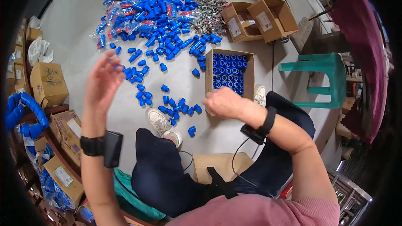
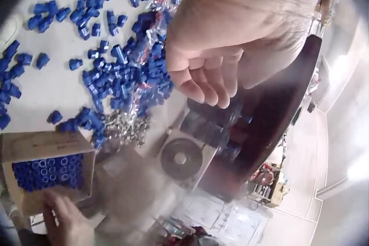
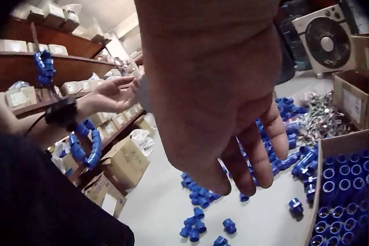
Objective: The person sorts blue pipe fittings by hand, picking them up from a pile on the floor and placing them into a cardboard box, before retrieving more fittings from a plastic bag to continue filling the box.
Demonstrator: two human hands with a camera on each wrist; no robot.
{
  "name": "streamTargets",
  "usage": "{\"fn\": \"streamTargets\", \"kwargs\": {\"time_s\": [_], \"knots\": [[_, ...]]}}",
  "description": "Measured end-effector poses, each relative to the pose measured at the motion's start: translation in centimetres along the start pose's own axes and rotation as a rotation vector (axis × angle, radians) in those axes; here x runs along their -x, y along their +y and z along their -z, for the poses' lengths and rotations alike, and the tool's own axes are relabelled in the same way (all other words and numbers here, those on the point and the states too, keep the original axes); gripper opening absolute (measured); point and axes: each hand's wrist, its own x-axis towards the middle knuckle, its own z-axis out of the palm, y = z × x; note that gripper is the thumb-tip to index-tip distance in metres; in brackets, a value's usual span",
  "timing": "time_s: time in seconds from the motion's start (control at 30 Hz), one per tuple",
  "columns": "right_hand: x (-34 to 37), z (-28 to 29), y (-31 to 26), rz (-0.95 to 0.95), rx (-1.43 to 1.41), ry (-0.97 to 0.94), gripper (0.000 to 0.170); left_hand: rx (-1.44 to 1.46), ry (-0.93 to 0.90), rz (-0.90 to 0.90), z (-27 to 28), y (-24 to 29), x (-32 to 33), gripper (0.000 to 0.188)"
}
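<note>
My left hand [image 1: 102, 81] is raised over the floor on the left, blurred, its fingers loosely bent with nothing between them. Toward the near left corner of an open carton [image 1: 209, 75] hovers my right hand [image 1: 226, 102]; in the right wrist view its fingers [image 3: 248, 159] hang down relaxed and hold nothing visible. Blue pipe fittings [image 1: 228, 64] stand in neat rows inside that carton, round open ends up. Loose blue fittings [image 1: 169, 48] lie scattered left of it, and a single blue elbow [image 1: 191, 132] rests near my feet.
A large heap of blue fittings [image 1: 157, 6], some bagged, spreads at the back beside small metal parts [image 1: 211, 14]. Two open cartons [image 1: 268, 21] stand back right. A green stool [image 1: 333, 79] is at the right, a box fan [image 3: 327, 43] farther off. Shelves with cartons [image 1: 48, 83] line the left.
</note>
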Motion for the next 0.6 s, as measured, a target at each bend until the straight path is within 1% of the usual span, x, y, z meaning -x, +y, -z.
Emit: {"fn": "streamTargets", "kwargs": {"time_s": [0.07, 0.1, 0.13, 0.17, 0.27, 0.3, 0.33, 0.37, 0.4, 0.43, 0.47, 0.5, 0.53, 0.57, 0.6], "knots": [[-2.2, -1.4, -0.7, 0.068, -0.016, 0.009, 0.010, -0.090, 0.122, -0.071, 2.3, 1.2, -1.3, 0.028], [-3.4, -1.8, -1.3, 0.083, -0.051, 0.013, 0.010, -0.083, 0.124, -0.071, 3.5, 1.2, -2.1, 0.028], [-4.7, -2.3, -1.9, 0.098, -0.088, 0.017, 0.010, -0.102, 0.168, -0.084, 4.8, 0.9, -3.0, 0.029], [-6.0, -2.9, -2.2, 0.098, -0.089, 0.008, 0.010, -0.121, 0.213, -0.095, 6.1, 0.5, -4.0, 0.029], [-9.2, -5.0, -1.7, 0.133, -0.122, -0.018, 0.008, -0.104, 0.228, -0.062, 10.3, -2.7, -7.3, 0.028], [-10.1, -5.7, -0.9, 0.095, -0.137, -0.014, 0.008, -0.127, 0.279, -0.050, 10.5, -3.9, -8.1, 0.028], [-11.1, -6.3, 0.0, 0.057, -0.151, -0.011, 0.008, -0.113, 0.289, -0.040, 11.0, -5.1, -8.7, 0.028], [-11.9, -7.1, 1.6, 0.016, -0.119, -0.031, 0.011, -0.157, 0.324, -0.007, 11.7, -6.3, -9.3, 0.029], [-12.5, -7.6, 3.2, -0.054, -0.090, -0.054, 0.014, -0.201, 0.358, 0.024, 12.3, -7.4, -9.9, 0.030], [-13.1, -7.9, 5.1, -0.134, -0.116, -0.031, 0.018, -0.215, 0.383, 0.046, 12.6, -8.6, -10.2, 0.031], [-13.7, -9.7, 7.5, -0.187, -0.107, 0.020, 0.026, -0.201, 0.391, 0.050, 13.4, -9.7, -10.5, 0.031], [-14.3, -9.2, 9.4, -0.234, -0.074, 0.044, 0.024, -0.183, 0.390, 0.079, 14.3, -10.9, -10.7, 0.031], [-15.2, -10.2, 11.9, -0.311, -0.006, 0.131, 0.026, -0.166, 0.387, 0.108, 15.1, -12.1, -10.9, 0.031], [-16.0, -10.6, 14.2, -0.363, -0.029, 0.173, 0.030, -0.126, 0.384, 0.121, 15.8, -13.4, -10.9, 0.029], [-17.0, -11.2, 16.3, -0.437, -0.017, 0.241, 0.037, -0.117, 0.390, 0.122, 16.3, -14.5, -11.0, 0.029]]}}
